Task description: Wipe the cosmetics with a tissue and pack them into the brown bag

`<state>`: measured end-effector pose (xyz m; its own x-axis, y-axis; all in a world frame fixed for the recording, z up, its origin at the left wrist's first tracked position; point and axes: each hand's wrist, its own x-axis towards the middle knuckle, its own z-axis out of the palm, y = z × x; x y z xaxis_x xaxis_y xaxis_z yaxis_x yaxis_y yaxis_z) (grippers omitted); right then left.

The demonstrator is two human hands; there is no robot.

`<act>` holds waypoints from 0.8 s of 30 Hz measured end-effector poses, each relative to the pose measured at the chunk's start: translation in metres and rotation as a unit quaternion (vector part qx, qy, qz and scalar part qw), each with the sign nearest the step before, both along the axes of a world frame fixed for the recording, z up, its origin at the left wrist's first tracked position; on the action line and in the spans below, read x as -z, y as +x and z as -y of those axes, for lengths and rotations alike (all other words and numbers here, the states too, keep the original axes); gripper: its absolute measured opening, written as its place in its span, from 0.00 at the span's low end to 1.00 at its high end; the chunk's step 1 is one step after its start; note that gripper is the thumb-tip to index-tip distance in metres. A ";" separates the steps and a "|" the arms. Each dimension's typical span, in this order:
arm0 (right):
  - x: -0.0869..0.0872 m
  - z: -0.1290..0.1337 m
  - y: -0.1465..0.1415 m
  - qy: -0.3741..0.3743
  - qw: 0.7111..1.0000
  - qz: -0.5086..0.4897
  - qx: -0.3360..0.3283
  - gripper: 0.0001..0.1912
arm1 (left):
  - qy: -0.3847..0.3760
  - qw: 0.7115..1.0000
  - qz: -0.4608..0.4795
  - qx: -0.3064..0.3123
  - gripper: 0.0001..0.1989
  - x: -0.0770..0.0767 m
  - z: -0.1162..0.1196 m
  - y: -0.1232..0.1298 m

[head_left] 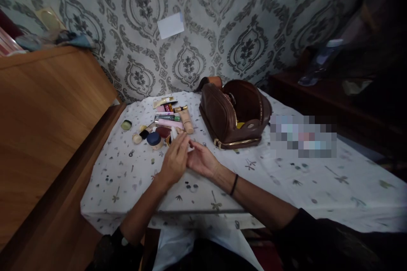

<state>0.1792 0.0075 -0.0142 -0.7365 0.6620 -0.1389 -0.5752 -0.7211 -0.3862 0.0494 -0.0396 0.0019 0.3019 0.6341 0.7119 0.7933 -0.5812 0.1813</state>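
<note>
Over the near side of the cosmetics, my left hand (174, 159) and my right hand (202, 161) meet. My left fingers are pressed together and bent toward the right hand. The right palm faces up, its fingers curled in against the left. A bit of white shows between them, but what they hold is too small and covered to name. Just beyond the fingers lie a jar with a dark blue lid (154, 140), a beige squeeze tube (186, 120) and a pink tube (170, 123).
An open brown leather toiletry bag (219, 112) stands right of the cosmetics on the patterned white tablecloth (219, 207). A small green-lidded pot (126, 125) sits at left. Wooden furniture (54, 106) borders the left side. A plastic bottle (321, 63) stands far right, near a blurred-out patch.
</note>
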 end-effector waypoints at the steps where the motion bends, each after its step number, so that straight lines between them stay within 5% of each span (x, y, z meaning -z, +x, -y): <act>1: 0.002 -0.001 0.000 -0.013 1.000 0.007 0.021 0.05 | 0.007 1.000 -0.019 0.022 0.24 0.002 0.002 0.002; 4: 0.004 -0.003 -0.002 -0.027 0.998 0.012 0.050 0.05 | 0.021 0.997 -0.039 0.058 0.24 0.004 0.003 0.002; 7: 0.000 -0.002 -0.004 0.001 1.000 0.006 0.001 0.07 | 0.028 0.998 -0.025 0.049 0.23 -0.003 -0.002 -0.008; 10: -0.007 0.001 -0.005 0.036 0.998 -0.012 -0.057 0.14 | 0.005 0.999 0.032 -0.019 0.21 -0.016 -0.008 -0.021; 14: -0.010 0.004 -0.004 0.052 0.997 -0.032 -0.053 0.16 | -0.030 0.976 0.174 -0.126 0.20 -0.025 -0.013 -0.026; 24: -0.008 -0.002 -0.002 -0.017 0.998 -0.065 0.009 0.18 | -0.154 0.912 0.350 -0.149 0.20 0.009 -0.009 -0.008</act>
